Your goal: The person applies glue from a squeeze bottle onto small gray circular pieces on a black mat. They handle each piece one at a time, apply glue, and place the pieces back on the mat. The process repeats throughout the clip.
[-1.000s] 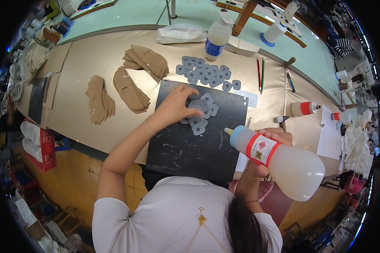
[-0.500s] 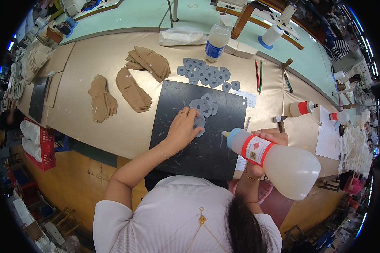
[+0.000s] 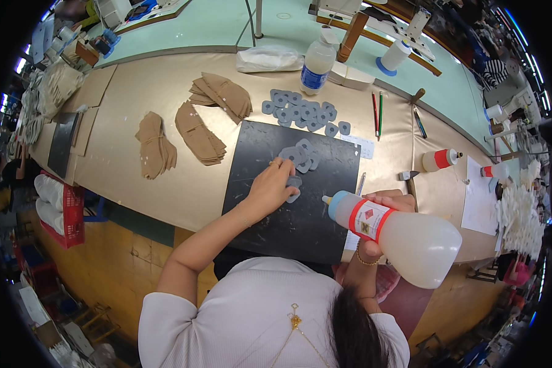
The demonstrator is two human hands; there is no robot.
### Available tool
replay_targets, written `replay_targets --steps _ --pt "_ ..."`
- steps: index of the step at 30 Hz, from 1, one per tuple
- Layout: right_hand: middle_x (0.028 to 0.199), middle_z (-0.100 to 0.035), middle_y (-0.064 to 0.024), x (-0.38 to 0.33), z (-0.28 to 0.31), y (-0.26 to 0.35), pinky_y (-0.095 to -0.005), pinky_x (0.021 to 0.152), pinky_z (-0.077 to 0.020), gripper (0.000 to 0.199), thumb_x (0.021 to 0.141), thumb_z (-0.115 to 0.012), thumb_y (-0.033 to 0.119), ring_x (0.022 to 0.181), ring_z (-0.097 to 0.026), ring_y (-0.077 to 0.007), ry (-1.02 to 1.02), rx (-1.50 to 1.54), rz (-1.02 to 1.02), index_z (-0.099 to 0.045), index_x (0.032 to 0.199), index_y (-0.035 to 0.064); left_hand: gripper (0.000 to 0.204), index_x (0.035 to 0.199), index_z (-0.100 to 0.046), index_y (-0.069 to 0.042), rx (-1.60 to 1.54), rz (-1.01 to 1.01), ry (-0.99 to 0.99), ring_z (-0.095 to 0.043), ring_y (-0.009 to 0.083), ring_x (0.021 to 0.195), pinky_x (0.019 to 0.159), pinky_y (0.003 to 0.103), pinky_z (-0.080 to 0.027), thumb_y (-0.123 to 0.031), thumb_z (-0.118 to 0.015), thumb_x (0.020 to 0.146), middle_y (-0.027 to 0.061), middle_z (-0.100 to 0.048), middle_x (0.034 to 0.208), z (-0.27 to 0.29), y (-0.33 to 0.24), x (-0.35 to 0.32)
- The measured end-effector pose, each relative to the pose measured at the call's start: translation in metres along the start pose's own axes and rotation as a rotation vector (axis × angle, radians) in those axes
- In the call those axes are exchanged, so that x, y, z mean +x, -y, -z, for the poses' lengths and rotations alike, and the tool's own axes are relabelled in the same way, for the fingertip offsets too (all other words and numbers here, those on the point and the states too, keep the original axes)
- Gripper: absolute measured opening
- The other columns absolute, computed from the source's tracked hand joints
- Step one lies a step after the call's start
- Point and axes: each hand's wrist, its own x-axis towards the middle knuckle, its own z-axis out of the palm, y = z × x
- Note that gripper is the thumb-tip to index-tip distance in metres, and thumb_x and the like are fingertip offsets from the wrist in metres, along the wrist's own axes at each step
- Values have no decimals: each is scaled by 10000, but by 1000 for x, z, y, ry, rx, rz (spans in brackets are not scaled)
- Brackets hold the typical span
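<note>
**Inspector A:** Nearest the body, the right hand (image 3: 383,205) is wrapped around a large translucent squeeze bottle (image 3: 411,236) with a blue nozzle. The bottle lies almost level, nozzle pointing left over the black mat (image 3: 270,214). I judge that angle keeps the tip close to the work without spilling.

**Inspector B:** Grip state?

**Inspector A:** Fingers closed firmly round the bottle's neck end, just behind the red-and-white label. The left hand (image 3: 273,187) reaches across the mat, fingers curled down and nearly together, tips pressing on a small grey piece (image 3: 294,182). Whether it pinches the piece or merely pins it, I cannot tell.

**Inspector B:** Beyond that?

**Inspector A:** A small cluster of grey pieces (image 3: 300,156) lies on the mat just past the fingertips, within easy reach. Farther out, off the mat's top edge, a larger spread of grey pieces (image 3: 303,113) sits on the tan table (image 3: 165,86), likely stock. To the left, 3 stacks of brown cut shapes (image 3: 196,132) lie apart from each other. At the far edge stand a clear bottle (image 3: 318,61) with a blue label and 2 pencils (image 3: 378,113).
</note>
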Motion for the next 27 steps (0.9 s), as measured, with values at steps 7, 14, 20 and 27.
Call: replay_targets --steps 7,14,20,27 --pt "901 -546 -130 -1 -1 3 -321 683 -521 818 596 -743 635 793 -595 -246 -45 -15 -37 -546 1018 -38 339 1057 -532 -70 70 -280 -213 -560 291 828 698 369 -468 -105 -685 757 92 -522 865 1 -12 -33" --pt "898 -549 -129 -1 -4 -1 -334 698 -524 779 602 -767 598 806 -599 -252 -11 33 -44 -557 1013 -30 331 1046 -553 -61 292 -304 -208 -548 244 801 645 333 -481 -108 -680 744 84 -495 873 -3 1 -40" --pt "873 -531 -119 1 -11 2 -331 678 -534 779 602 -765 598 803 -601 -250 -75 30 -45 -551 990 -42 349 1050 -530 -57 354 -248 -168 -562 243 779 641 330 -487 -133 -687 748 99 -501 911 -13 19 -38" --pt "891 -456 -88 -3 -18 6 -317 697 -521 851 646 -639 720 808 -549 -204 -135 57 -224 -487 1003 -37 278 1092 -479 -36 -1474 365 313 -632 236 814 655 325 -557 -121 -606 860 152 -579 991 23 -2 -27"
